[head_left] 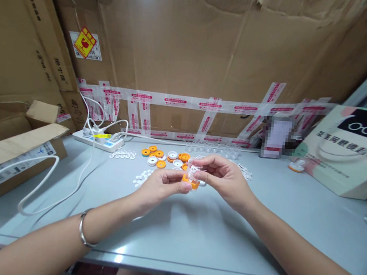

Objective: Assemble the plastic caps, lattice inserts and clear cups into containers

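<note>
My left hand (161, 186) and my right hand (223, 177) meet over the middle of the grey table (175, 235). Between their fingertips is a small orange cap (188, 181) with a clear plastic piece (193, 171) on top of it. My left hand pinches the orange cap from the left. My right hand's fingers close on the clear piece from the right. Just behind the hands lies a cluster of orange and white caps (164, 156). Small white discs (141, 179) lie scattered left of my left hand.
A white power strip (98, 140) with white cables (37, 193) lies at the back left. An open cardboard box (11, 152) stands at the left edge. Clear plastic pieces (213, 149) line the cardboard back wall. A printed box (345, 154) stands at the right.
</note>
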`<state>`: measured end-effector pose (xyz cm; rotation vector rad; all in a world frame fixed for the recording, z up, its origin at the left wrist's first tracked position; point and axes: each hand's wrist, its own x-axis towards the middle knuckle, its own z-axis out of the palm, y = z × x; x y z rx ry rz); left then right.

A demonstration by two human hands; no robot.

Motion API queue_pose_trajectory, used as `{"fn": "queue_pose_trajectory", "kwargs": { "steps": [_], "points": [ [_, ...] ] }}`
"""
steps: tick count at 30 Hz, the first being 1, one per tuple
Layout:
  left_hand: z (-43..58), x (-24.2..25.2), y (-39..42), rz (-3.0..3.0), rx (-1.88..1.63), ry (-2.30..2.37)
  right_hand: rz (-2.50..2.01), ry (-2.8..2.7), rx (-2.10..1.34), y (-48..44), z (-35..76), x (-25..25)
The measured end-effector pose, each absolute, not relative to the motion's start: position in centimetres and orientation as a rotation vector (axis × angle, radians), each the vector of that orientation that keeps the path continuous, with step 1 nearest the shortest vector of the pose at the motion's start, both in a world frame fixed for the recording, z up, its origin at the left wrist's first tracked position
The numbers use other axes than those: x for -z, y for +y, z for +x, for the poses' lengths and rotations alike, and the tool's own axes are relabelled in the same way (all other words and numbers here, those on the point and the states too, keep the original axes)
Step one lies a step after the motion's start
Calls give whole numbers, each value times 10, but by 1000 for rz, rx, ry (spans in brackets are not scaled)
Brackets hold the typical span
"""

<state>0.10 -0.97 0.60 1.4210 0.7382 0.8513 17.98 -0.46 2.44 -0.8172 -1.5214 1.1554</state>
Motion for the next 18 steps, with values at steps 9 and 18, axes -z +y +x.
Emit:
{"fn": "queue_pose_trajectory", "kwargs": {
  "steps": [9,18],
  "points": [
    [-2,-8,-9,1435,-845,595,-723,-1592,-1122,-10,180,-28],
    [-1,-13,-12,1469,-859,674,-703,-1633,-1082,-13,180,-29]
  ]
}}
